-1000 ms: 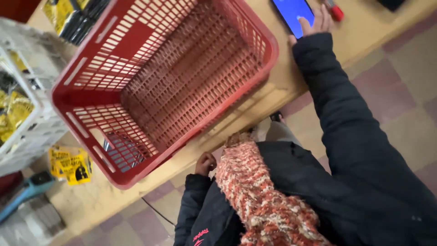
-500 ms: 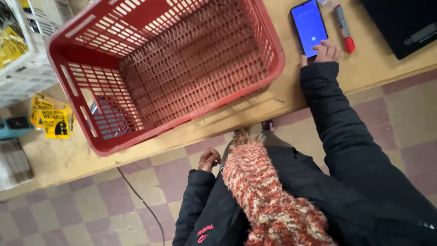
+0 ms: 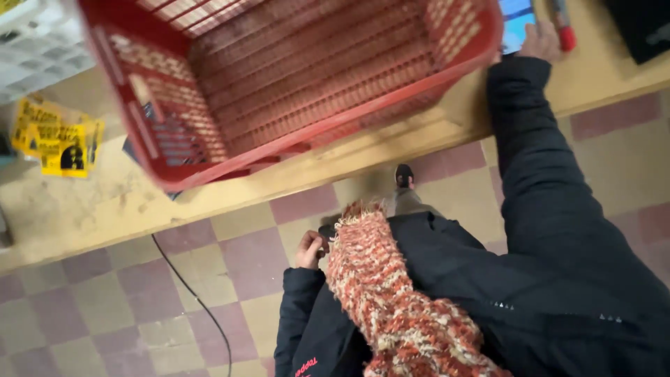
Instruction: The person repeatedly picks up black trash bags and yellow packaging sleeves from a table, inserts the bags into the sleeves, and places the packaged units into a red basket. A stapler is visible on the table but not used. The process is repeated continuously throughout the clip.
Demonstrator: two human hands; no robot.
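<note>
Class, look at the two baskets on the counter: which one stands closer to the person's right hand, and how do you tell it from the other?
The red basket: its corner reaches almost to the right hand, while the white basket stands at the far left.

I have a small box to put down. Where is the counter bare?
Bare counter lies below the yellow packets, left of the red basket. It is crowded by the right hand, phone and red marker.

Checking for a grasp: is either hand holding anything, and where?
Right hand rests on the phone, not gripping. Left hand sits at the dark jacket's edge; a grip cannot be told.
</note>
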